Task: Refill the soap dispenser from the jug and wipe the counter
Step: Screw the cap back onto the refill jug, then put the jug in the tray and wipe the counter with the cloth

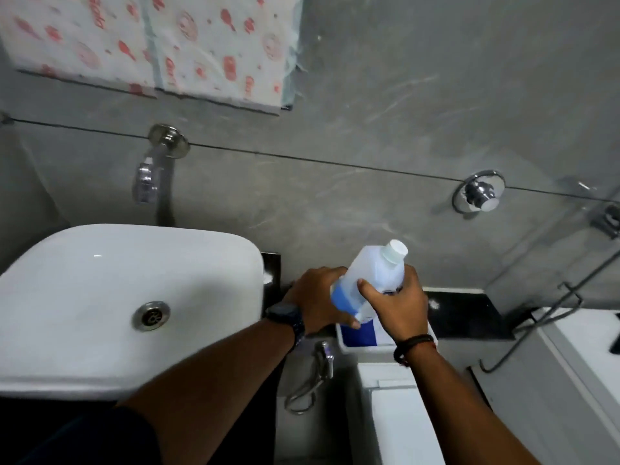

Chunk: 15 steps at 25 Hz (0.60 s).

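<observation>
Grey tiled wall, white sink [100,290] set left of a black counter [469,313]. I held the jug [365,280] in both hands just right of the sink: left hand [318,297] clamped low on its blue-filled base, right hand [399,307] wrapped round its middle. Its long axis tilted up and right, capped neck [396,250] nearer my right hand. Dispenser not seen.

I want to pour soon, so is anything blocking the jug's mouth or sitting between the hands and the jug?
Nothing sits between hands and jug: the left hand and right hand both grip it. Its white cap is on, closing the mouth. No dispenser is clearly visible.
</observation>
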Available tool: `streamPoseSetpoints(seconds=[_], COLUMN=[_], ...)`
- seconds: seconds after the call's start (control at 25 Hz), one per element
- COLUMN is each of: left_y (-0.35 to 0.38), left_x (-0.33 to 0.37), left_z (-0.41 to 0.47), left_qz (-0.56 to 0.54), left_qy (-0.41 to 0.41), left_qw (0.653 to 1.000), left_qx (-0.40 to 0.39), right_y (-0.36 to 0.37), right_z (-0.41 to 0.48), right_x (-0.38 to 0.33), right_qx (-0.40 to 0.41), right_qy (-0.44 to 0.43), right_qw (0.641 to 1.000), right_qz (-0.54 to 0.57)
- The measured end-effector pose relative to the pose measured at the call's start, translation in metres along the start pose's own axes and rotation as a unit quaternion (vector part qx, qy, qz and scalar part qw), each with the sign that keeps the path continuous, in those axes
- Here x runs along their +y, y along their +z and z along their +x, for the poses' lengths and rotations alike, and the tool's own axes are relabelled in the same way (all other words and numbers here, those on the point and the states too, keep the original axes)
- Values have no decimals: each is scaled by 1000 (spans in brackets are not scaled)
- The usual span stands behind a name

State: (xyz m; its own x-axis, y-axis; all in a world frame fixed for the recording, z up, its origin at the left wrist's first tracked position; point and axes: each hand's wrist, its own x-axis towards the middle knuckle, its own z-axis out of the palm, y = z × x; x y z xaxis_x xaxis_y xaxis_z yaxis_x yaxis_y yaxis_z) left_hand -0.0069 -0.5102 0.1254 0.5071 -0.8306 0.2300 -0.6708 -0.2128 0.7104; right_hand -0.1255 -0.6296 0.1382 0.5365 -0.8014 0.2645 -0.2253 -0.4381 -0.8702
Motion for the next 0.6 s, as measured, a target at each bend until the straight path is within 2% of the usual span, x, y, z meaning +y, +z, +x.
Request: streamPoseSetpoints(seconds=[0.28,0.48,0.6], left_y=[151,202,219], left_x=[-90,-145,-174], left_z=[102,125,127], left_qz=[81,204,241], left_qy=[-144,-115,-115], left_qw=[983,970,960], left_qx=[-78,-65,-84], right_y=[-18,11,32], right_z=[125,166,179], right_x=[208,299,334], right_qx=[21,23,33], right_qy=[86,124,125], right_qw=[995,990,991], right_qz=[-53,-57,-33])
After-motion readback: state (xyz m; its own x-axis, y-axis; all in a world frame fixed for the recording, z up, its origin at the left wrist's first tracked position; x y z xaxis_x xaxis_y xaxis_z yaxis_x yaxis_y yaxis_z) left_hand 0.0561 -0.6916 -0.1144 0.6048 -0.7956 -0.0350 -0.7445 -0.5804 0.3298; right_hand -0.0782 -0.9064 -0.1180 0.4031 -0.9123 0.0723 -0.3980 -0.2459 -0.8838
